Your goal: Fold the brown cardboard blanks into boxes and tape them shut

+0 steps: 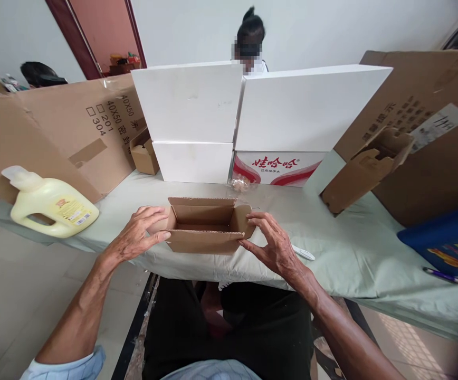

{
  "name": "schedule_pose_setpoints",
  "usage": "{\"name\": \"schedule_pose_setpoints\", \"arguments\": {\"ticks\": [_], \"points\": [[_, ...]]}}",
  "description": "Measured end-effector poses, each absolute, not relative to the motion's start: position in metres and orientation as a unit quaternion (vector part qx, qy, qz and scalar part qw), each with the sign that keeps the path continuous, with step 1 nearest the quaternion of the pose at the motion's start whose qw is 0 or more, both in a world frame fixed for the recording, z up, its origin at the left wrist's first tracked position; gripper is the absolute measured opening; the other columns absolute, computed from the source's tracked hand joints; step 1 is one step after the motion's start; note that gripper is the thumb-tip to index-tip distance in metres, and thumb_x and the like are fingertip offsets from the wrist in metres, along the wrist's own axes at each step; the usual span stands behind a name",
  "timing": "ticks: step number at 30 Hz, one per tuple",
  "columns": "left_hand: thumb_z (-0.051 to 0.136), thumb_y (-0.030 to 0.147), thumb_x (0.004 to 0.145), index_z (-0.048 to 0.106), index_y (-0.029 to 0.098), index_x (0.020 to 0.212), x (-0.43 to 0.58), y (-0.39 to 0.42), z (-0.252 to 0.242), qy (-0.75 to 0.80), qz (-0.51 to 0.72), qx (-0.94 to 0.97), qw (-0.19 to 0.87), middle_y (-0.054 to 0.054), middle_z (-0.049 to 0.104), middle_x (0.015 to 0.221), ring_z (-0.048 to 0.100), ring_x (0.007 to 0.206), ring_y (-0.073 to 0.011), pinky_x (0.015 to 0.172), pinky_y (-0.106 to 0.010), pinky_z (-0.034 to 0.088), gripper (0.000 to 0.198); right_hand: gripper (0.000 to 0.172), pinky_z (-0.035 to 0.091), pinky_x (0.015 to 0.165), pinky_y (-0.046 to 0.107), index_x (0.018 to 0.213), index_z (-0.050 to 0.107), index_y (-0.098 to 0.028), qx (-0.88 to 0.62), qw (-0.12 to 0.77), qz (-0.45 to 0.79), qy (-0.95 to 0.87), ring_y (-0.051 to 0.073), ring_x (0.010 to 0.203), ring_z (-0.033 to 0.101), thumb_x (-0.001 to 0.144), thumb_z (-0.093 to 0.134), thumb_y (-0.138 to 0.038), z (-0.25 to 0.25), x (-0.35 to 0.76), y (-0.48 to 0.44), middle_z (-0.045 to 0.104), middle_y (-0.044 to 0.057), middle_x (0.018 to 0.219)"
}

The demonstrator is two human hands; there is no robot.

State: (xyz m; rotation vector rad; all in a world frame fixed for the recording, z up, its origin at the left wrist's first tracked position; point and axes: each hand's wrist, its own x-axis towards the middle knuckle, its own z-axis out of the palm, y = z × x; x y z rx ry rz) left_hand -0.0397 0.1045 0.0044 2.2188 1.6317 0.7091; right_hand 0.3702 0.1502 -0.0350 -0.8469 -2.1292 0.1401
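Observation:
An open-topped brown cardboard box [202, 243] rests near the front edge of the cloth-covered table, its inside bare and its flaps raised. At its left end my left hand [140, 235] grips the side, thumb on the front edge and fingers behind the end flap. My right hand [268, 240] holds the right end, fingertips on the end flap and thumb at the front corner. A white pen-like object [303, 253] lies just right of my right hand. Behind the box sits a small clear plastic-wrapped item [240, 183].
White boxes [191, 105] form a wall at the back, with a person [250, 39] behind. A yellow jug [55, 206] stands left. On the right are a tall narrow carton [361, 171], a blue container [446, 240] and a purple pen-like tool [450, 278]. Large cartons flank both sides.

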Motion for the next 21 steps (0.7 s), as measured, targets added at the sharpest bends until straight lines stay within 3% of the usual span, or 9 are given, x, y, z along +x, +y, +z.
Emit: {"name": "schedule_pose_setpoints", "arguments": {"ticks": [4, 7, 11, 13, 16, 19, 21], "points": [[0.08, 0.062, 0.092, 0.068, 0.027, 0.148, -0.04, 0.101, 0.0, 0.556, 0.281, 0.773, 0.121, -0.015, 0.056, 0.166, 0.048, 0.157, -0.0397, 0.13, -0.064, 0.044, 0.067, 0.034, 0.061, 0.099, 0.052, 0.13, 0.059, -0.028, -0.336, 0.406, 0.057, -0.848, 0.033, 0.12, 0.071, 0.104, 0.075, -0.041, -0.034, 0.37, 0.15, 0.07, 0.014, 0.135], [0.086, 0.057, 0.087, 0.054, 0.029, 0.161, -0.041, 0.1, -0.006, 0.557, 0.339, 0.75, 0.11, -0.017, 0.045, 0.173, 0.045, 0.161, -0.0406, 0.127, -0.062, 0.048, 0.085, 0.035, 0.062, 0.101, 0.053, 0.133, 0.059, -0.029, -0.343, 0.4, 0.062, -0.848, 0.033, 0.122, 0.071, 0.105, 0.074, -0.043, -0.034, 0.37, 0.15, 0.069, 0.014, 0.137], [0.093, 0.054, 0.079, 0.029, 0.03, 0.173, -0.045, 0.105, -0.027, 0.556, 0.394, 0.7, 0.212, -0.021, 0.037, 0.179, 0.046, 0.161, -0.0411, 0.122, -0.059, 0.053, 0.117, 0.042, 0.063, 0.104, 0.053, 0.142, 0.058, -0.029, -0.342, 0.422, 0.076, -0.836, 0.033, 0.13, 0.067, 0.105, 0.073, -0.045, -0.042, 0.369, 0.15, 0.065, 0.015, 0.143], [0.097, 0.054, 0.07, 0.035, 0.027, 0.17, -0.046, 0.111, -0.044, 0.559, 0.376, 0.682, 0.284, -0.021, 0.047, 0.173, 0.051, 0.157, -0.042, 0.124, -0.062, 0.049, 0.12, 0.058, 0.063, 0.105, 0.053, 0.155, 0.051, -0.03, -0.348, 0.435, 0.112, -0.823, 0.034, 0.136, 0.064, 0.104, 0.074, -0.049, -0.052, 0.366, 0.151, 0.059, 0.017, 0.153], [0.099, 0.055, 0.062, 0.058, 0.022, 0.149, -0.039, 0.119, -0.07, 0.557, 0.338, 0.667, 0.362, -0.019, 0.068, 0.151, 0.064, 0.141, -0.0425, 0.12, -0.065, 0.052, 0.102, 0.088, 0.065, 0.102, 0.053, 0.175, 0.027, -0.034, -0.377, 0.445, 0.197, -0.788, 0.032, 0.13, 0.067, 0.103, 0.073, -0.057, -0.072, 0.36, 0.153, 0.045, 0.019, 0.17], [0.093, 0.06, 0.067, 0.061, 0.019, 0.144, -0.023, 0.121, -0.085, 0.546, 0.339, 0.66, 0.389, -0.019, 0.073, 0.14, 0.07, 0.131, -0.0417, 0.111, -0.061, 0.059, 0.093, 0.104, 0.066, 0.099, 0.054, 0.181, 0.002, -0.036, -0.393, 0.449, 0.285, -0.75, 0.031, 0.126, 0.071, 0.105, 0.069, -0.061, -0.084, 0.356, 0.158, 0.043, 0.022, 0.172], [0.086, 0.062, 0.076, 0.057, 0.019, 0.151, -0.01, 0.119, -0.084, 0.524, 0.369, 0.642, 0.421, -0.019, 0.071, 0.146, 0.07, 0.134, -0.0397, 0.112, -0.056, 0.06, 0.091, 0.105, 0.065, 0.102, 0.055, 0.181, 0.0, -0.036, -0.389, 0.438, 0.327, -0.741, 0.034, 0.138, 0.066, 0.105, 0.067, -0.064, -0.081, 0.356, 0.16, 0.047, 0.022, 0.171]]}}
